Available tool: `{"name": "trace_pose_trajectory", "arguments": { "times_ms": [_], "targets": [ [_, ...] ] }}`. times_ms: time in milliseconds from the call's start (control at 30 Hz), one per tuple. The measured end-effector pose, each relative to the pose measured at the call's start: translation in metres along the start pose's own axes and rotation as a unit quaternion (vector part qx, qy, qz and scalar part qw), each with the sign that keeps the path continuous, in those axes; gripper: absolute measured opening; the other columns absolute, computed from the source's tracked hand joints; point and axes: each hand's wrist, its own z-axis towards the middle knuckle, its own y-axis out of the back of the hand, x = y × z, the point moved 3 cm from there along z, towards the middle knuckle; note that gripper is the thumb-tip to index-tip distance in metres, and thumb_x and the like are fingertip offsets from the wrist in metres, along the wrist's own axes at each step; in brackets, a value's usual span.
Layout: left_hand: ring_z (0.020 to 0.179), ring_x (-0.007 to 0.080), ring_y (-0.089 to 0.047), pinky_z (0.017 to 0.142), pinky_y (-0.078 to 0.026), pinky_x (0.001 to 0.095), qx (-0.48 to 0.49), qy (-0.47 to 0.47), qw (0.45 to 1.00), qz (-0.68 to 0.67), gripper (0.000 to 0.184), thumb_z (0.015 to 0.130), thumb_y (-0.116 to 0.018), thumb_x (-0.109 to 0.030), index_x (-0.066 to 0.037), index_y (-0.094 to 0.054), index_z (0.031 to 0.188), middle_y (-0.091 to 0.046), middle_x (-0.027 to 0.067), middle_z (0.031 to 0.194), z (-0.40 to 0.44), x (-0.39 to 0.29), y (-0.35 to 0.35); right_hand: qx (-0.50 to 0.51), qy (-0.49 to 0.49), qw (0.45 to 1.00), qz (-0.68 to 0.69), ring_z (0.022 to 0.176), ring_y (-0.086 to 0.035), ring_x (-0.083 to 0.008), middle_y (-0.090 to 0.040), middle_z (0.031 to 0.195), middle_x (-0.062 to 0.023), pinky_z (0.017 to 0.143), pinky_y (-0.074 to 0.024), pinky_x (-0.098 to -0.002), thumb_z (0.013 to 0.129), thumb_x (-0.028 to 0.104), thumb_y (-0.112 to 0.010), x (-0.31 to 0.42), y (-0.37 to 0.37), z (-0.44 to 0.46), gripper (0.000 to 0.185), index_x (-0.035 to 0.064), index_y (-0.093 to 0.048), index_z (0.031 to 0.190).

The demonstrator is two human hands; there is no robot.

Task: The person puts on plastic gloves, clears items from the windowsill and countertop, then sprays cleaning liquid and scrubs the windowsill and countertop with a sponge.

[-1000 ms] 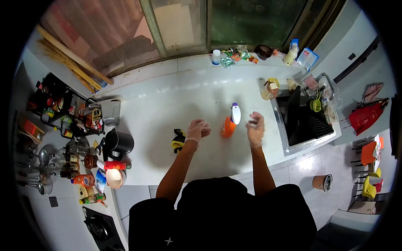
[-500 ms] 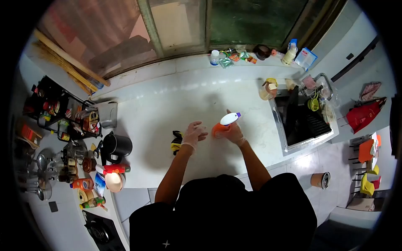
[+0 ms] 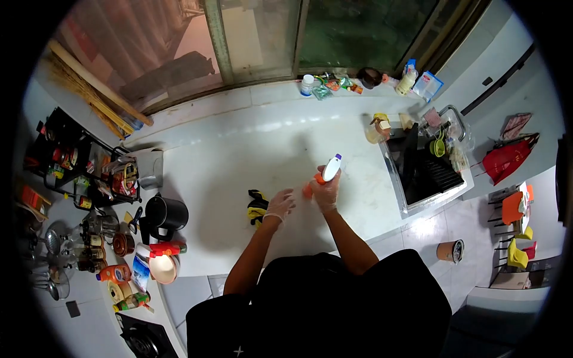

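My right hand (image 3: 326,194), in a clear thin glove, is wrapped around an orange spray bottle with a white and purple head (image 3: 332,167). The bottle leans over the white countertop (image 3: 239,161); the hand hides much of its body. Also gloved, my left hand (image 3: 280,205) holds nothing and has its fingers apart, to the left of the bottle. Beside its wrist lies a crumpled yellow and black cloth or glove (image 3: 257,206); which of the two I cannot tell.
On the right is a sink (image 3: 397,197) with dark racks in it. A black pitcher (image 3: 166,213), a bowl (image 3: 163,269) and several bottles crowd the left end. Small items, including a white jar (image 3: 307,85), line the window ledge.
My right hand has turned the spray bottle, so its head now points more upward in view. My left hand has moved slightly right and down, nearer the bottle. The whole view has shifted a little.
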Motion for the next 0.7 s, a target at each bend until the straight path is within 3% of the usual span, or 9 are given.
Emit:
{"name": "trace_pose_trajectory", "arguments": {
  "times_ms": [133,167,267,367,467,500,600,700],
  "targets": [
    [0.085,0.0171,-0.065,0.071,-0.052,0.0297,-0.053,-0.004,0.997,-0.059,0.04,0.094,-0.057,-0.016,-0.009,-0.05,0.134,-0.063,0.0089,0.113,0.004,0.027,0.038,-0.01,0.078,0.996,0.037,0.093,-0.06,-0.0183,-0.055,0.115,-0.0102,0.082,-0.0521,-0.0324,0.078,-0.005,-0.065,-0.018,0.002,0.009,0.058,0.0033,-0.039,0.129],
    [0.083,0.0167,-0.065,0.069,-0.052,0.0293,-0.06,-0.005,0.995,-0.077,0.038,0.095,-0.057,-0.015,-0.008,-0.051,0.132,-0.063,0.009,0.11,0.003,0.031,0.047,-0.02,0.075,0.996,0.042,0.093,-0.059,-0.0161,-0.054,0.114,-0.0102,0.081,-0.0515,-0.0302,0.077,-0.007,-0.064,-0.018,0.001,0.012,0.064,0.0054,-0.036,0.133],
    [0.08,0.0164,-0.066,0.067,-0.052,0.0292,-0.099,-0.008,0.99,-0.101,0.032,0.095,-0.056,-0.014,-0.006,-0.052,0.126,-0.064,0.009,0.105,-0.005,0.028,0.059,-0.02,0.059,0.997,0.05,0.083,-0.057,-0.0135,-0.054,0.1,-0.0052,0.077,-0.051,-0.0286,0.082,-0.007,-0.059,0.015,-0.009,0.009,0.057,0.0079,-0.038,0.133],
    [0.079,0.016,-0.066,0.067,-0.052,0.0291,-0.113,-0.009,0.986,-0.124,0.031,0.095,-0.056,-0.016,-0.006,-0.053,0.124,-0.064,0.0082,0.102,-0.014,0.019,0.062,0.074,-0.017,0.996,0.053,0.08,-0.058,-0.0117,-0.058,0.097,-0.0046,0.074,-0.0512,-0.0267,0.084,-0.007,-0.058,-0.003,-0.011,0.012,0.051,0.0082,-0.044,0.132],
    [0.078,0.0154,-0.065,0.067,-0.052,0.0287,-0.1,-0.011,0.986,-0.129,0.032,0.095,-0.058,-0.019,-0.006,-0.053,0.123,-0.065,0.0076,0.102,-0.013,0.018,0.059,0.067,0.053,0.995,-0.044,0.077,-0.059,-0.0101,-0.062,0.096,-0.0039,0.07,-0.0506,-0.0257,0.085,-0.005,-0.058,-0.012,-0.021,0.016,0.043,0.007,-0.052,0.126],
    [0.077,0.0152,-0.065,0.067,-0.052,0.0285,-0.095,-0.012,0.987,-0.127,0.032,0.094,-0.059,-0.02,-0.006,-0.053,0.123,-0.065,0.0076,0.102,-0.011,0.019,0.058,0.078,0.013,0.997,0.015,0.081,-0.06,-0.0097,-0.065,0.1,-0.0043,0.072,-0.0509,-0.0249,0.084,-0.003,-0.06,0.003,-0.03,0.011,0.04,0.0065,-0.055,0.123],
    [0.078,0.0153,-0.065,0.068,-0.051,0.0284,-0.088,-0.005,0.986,-0.142,0.032,0.094,-0.06,-0.021,-0.006,-0.053,0.122,-0.065,0.007,0.103,-0.009,0.024,0.052,0.117,0.023,0.993,-0.022,0.083,-0.061,-0.0108,-0.066,0.101,-0.0052,0.074,-0.0508,-0.024,0.083,-0.001,-0.063,0.001,-0.047,0.013,0.04,0.0055,-0.056,0.122],
    [0.077,0.0157,-0.065,0.068,-0.052,0.0283,-0.093,-0.032,0.978,-0.183,0.027,0.094,-0.06,-0.02,-0.005,-0.057,0.116,-0.067,0.0061,0.098,-0.014,0.029,0.052,0.167,0.004,0.985,0.036,0.087,-0.064,-0.0141,-0.066,0.101,-0.0078,0.078,-0.053,-0.0279,0.081,0.001,-0.069,-0.007,-0.077,0.007,0.041,0.0009,-0.056,0.12]
  ]
}}
